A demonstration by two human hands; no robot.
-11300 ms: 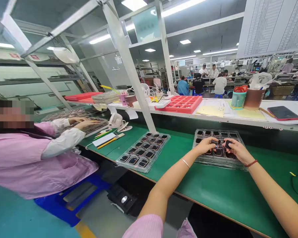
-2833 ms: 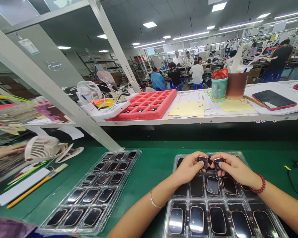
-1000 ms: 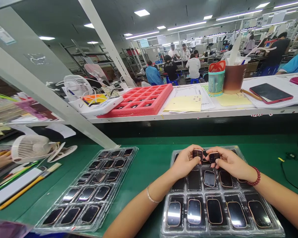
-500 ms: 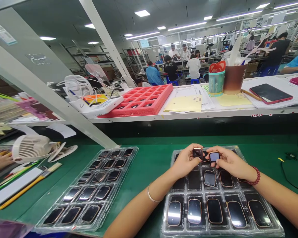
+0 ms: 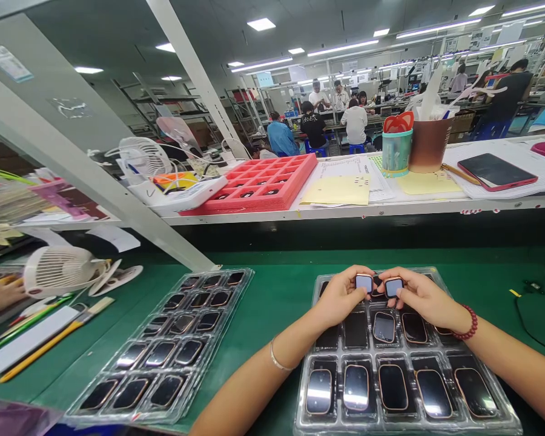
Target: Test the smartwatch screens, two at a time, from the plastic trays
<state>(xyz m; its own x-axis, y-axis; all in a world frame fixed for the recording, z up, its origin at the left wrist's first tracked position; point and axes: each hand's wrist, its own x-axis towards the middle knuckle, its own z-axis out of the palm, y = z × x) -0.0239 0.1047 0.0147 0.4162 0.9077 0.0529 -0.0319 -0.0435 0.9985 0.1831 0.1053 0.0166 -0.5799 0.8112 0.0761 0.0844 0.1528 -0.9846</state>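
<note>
My left hand [image 5: 343,295] pinches a smartwatch [image 5: 364,283] with a gold-coloured rim, its screen catching the light. Close beside it, my right hand [image 5: 420,293] grips a second smartwatch [image 5: 393,287] of the same kind, also with a bright reflection. Both are held just above the far part of a clear plastic tray [image 5: 338,350]. Strapless watch bodies lie in that tray's pockets, among them a dark-faced watch [image 5: 393,386] in the front row. My hands and forearms hide some of the far pockets.
Left of it lies another clear tray [image 5: 188,378] of watches. Beyond are a brush [image 5: 57,339], a white fan [image 5: 57,272] and another person's hand [image 5: 2,298]. The shelf bears a red foam tray [image 5: 295,188], a brown cup [image 5: 429,145] and a phone [image 5: 497,166]. A thin cable [image 5: 527,321] lies at right.
The watch in my left hand has tilted, so its dark screen now shows a pale reflection. The one in my right hand has shifted very slightly.
</note>
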